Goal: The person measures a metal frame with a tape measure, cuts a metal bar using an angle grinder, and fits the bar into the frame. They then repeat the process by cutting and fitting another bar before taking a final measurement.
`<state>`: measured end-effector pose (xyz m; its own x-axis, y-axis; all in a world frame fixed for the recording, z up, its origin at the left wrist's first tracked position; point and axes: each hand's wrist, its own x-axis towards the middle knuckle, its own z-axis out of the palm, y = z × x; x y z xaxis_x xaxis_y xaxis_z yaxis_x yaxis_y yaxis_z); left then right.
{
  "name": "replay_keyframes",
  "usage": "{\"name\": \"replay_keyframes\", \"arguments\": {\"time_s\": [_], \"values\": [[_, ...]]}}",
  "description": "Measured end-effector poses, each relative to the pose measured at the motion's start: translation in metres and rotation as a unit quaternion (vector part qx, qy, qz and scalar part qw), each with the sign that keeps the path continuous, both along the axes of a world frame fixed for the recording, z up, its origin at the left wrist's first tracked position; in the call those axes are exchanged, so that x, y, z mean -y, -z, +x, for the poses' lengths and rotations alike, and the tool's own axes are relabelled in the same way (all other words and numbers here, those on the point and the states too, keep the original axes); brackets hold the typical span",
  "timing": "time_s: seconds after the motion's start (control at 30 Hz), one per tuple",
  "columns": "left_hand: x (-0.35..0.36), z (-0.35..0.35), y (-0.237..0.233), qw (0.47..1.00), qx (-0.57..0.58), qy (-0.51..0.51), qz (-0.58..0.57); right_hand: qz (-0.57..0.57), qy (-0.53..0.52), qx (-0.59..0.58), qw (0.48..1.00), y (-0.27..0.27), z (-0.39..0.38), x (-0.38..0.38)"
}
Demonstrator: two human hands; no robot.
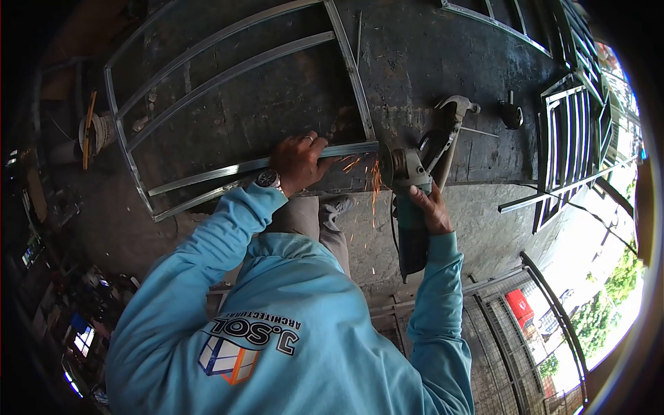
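Note:
My left hand (297, 162) is closed round a shiny metal tube (235, 168) along the near side of a metal frame (228, 79). A watch sits at that wrist. With my right hand (430, 207) I grip a teal angle grinder (412, 232), its body pointing back towards me. The grinder's disc is at the right end of the tube, and orange sparks (375, 180) fall from there. The exact contact is hard to make out. A claw hammer (456, 114) lies just beyond the grinder, beside what looks like a clamp or pliers, partly hidden.
The dark worktable (415, 66) also bears a thin rod and a tape-measure-like object (511, 114). Slatted metal frames (570, 138) stand at the right, with a long tube (532, 200) jutting out. A cable runs there. Wire mesh (501, 332) is at lower right.

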<state>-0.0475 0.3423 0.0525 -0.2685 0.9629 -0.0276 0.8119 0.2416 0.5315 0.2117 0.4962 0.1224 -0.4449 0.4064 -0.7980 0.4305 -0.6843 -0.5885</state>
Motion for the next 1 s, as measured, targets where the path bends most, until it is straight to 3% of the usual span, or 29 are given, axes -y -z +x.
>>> {"name": "replay_keyframes", "arguments": {"time_s": [0.17,0.37,0.47,0.57,0.8,0.87,1.0], "values": [[0.000,0.000,-0.002,1.000,0.009,0.004,-0.019,-0.024,-0.008,0.024,0.999,-0.004,-0.002,-0.002],[0.002,0.001,0.005,0.998,-0.026,-0.010,0.048,0.017,-0.033,0.005,0.999,0.014,0.008,-0.001],[0.003,0.000,0.007,1.000,0.000,-0.001,0.019,0.041,-0.018,-0.003,0.999,0.013,0.007,0.000],[0.004,0.001,0.008,1.000,-0.005,-0.005,0.022,-0.017,0.024,0.004,1.000,0.020,0.012,0.003],[0.004,0.000,0.008,0.999,-0.013,-0.006,0.038,-0.050,0.033,-0.004,0.998,-0.001,-0.006,-0.001],[0.006,0.002,0.010,0.999,-0.016,-0.013,0.050,0.019,0.021,0.008,1.000,0.004,-0.005,0.000],[0.006,0.001,0.008,1.000,-0.001,-0.003,0.018,0.001,0.059,0.002,0.998,-0.016,-0.022,0.003]]}}
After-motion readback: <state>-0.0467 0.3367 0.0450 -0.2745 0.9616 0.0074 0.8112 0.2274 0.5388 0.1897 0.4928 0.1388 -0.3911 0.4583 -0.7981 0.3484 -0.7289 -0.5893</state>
